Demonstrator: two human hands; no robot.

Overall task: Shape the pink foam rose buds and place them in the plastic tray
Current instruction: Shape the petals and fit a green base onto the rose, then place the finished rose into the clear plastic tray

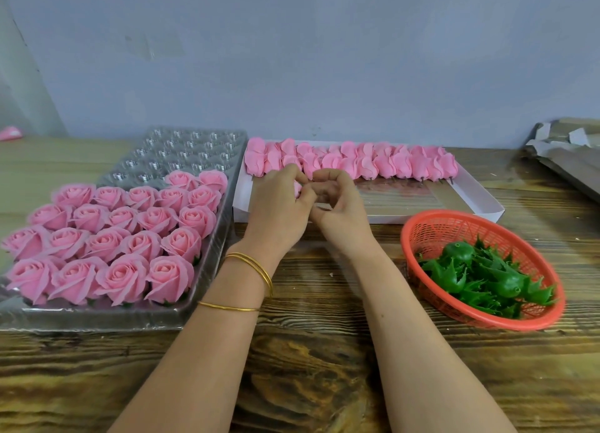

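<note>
Left hand and right hand meet over the white box, fingers curled onto one pink bud pinched between them, likely to work its petals. It's mostly hidden, so progress is unclear. Unshaped buds line the box's far side, within reach. The plastic tray, just left, holds finished roses in its near rows.

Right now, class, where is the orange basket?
In the head view, the orange basket sits at the right, on the wooden table, just nearer than the white box.
</note>
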